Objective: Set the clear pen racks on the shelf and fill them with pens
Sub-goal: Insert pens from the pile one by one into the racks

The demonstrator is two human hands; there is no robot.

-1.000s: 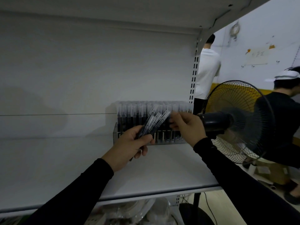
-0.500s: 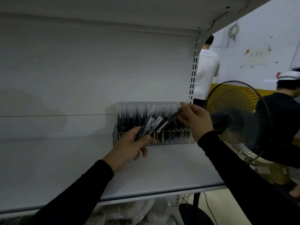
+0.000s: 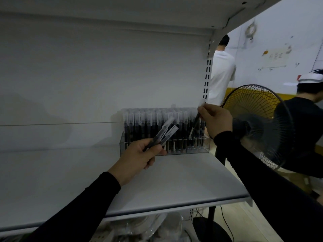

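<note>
A clear pen rack stands at the back right of the white shelf, packed with several upright black pens with frosted caps. My left hand grips a small bunch of the same pens in front of the rack, caps pointing up and right. My right hand pinches a single pen by its capped end over the rack's right side, tip slanting down toward the rack's right slots.
A black standing fan with a wire cage sits just right of the shelf end. Behind it stand a person in a white shirt and a person in black with a white cap. Plastic-wrapped goods lie on the shelf below.
My right hand has pulled one pen out of the bunch and carried it up and right, now tipping it down over the rack's right end. My left hand has barely moved.
</note>
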